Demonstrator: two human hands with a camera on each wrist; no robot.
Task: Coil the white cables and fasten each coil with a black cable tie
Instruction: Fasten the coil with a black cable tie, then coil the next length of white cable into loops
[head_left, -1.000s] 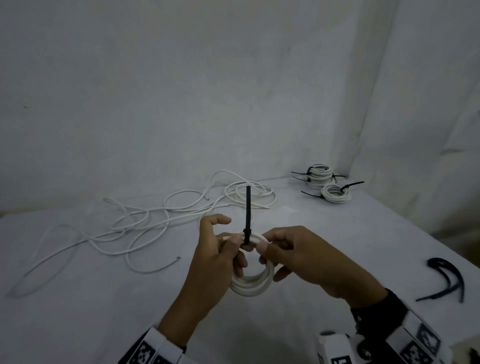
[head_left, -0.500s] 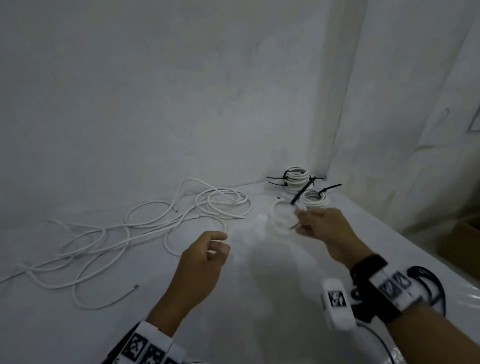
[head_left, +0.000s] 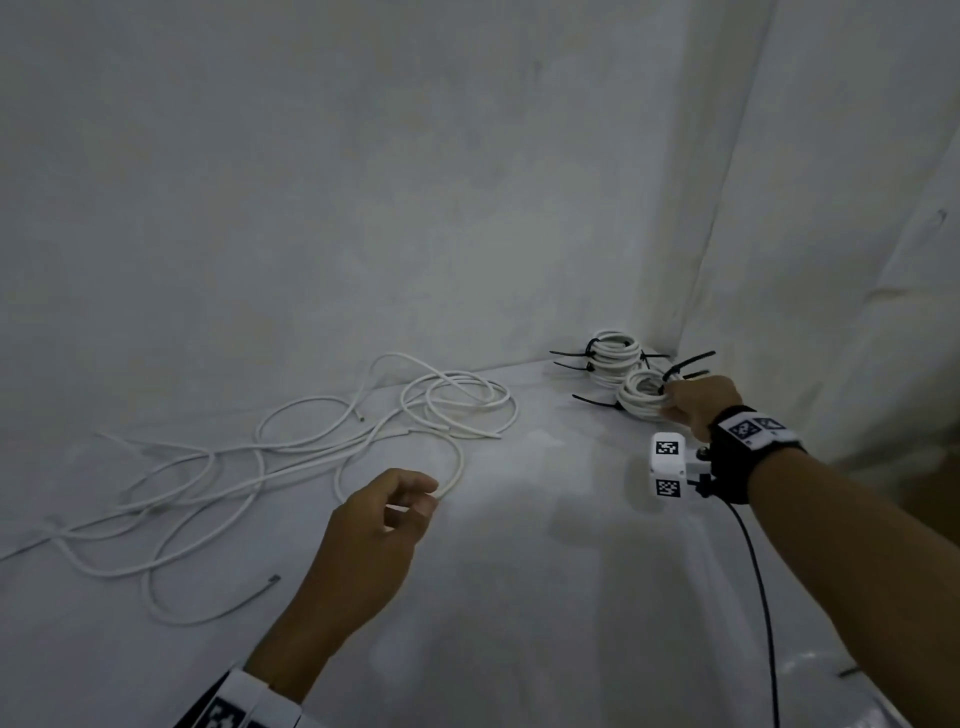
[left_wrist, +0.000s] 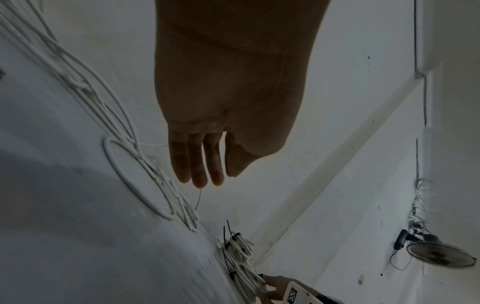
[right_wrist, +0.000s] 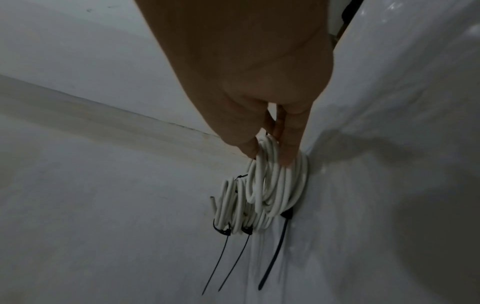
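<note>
The right hand (head_left: 693, 402) pinches the tied coil (head_left: 641, 397) at the stacked coils (head_left: 613, 353). The left hand (head_left: 384, 519), loosely curled and empty, hovers nearest the loose cable (head_left: 291, 467), which sprawls leftward from it.

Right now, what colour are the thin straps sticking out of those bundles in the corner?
Black; the cable ties show best in the right wrist view.

smooth white cables (head_left: 291, 457), glossy table cover (right_wrist: 415, 102)
</note>
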